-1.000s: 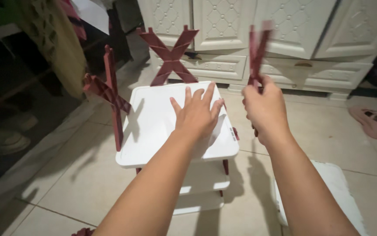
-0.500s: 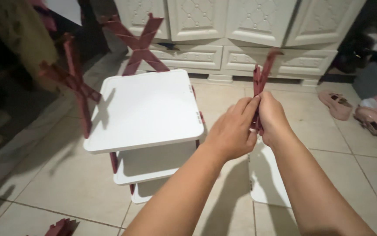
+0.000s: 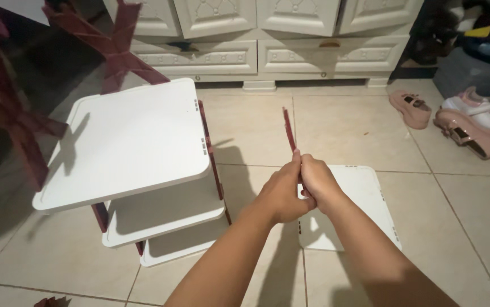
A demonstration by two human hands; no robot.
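Both hands have dropped lower and now hover over the flat white panel (image 3: 364, 199) on the tiled floor. Left hand (image 3: 282, 193) and right hand (image 3: 316, 183) clench together around the thin dark-red strut (image 3: 289, 129), upright, its lower end hidden in the grip. Smooth white three-tier shelf (image 3: 125, 136) stands left, red crosspieces cropped.

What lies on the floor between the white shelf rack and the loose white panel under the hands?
In the head view, only bare tile floor separates the shelf rack from the loose white panel; both hands' forearms cross above that stretch.
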